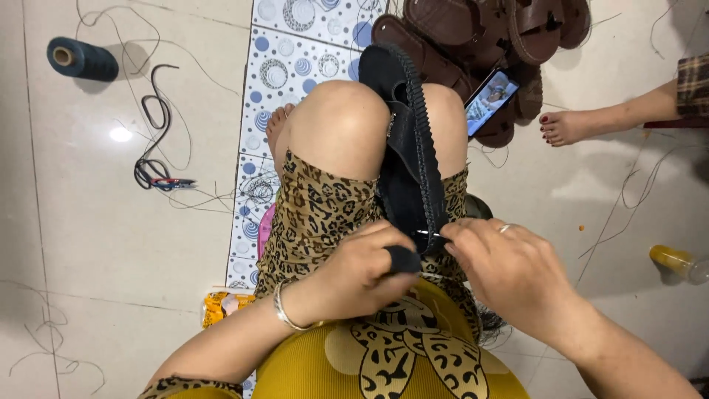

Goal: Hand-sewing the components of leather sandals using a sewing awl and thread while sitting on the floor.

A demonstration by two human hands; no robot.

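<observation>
Your left hand (362, 266) clamped the black sandal (410, 140) lying lengthwise between your knees; your right hand (509, 270) pinched a needle (430, 234) at its near end.

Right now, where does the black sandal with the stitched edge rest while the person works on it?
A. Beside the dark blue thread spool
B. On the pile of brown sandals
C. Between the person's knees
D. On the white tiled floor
C: the black sandal stands clamped between the bare knees, both hands at its lower end.
</observation>
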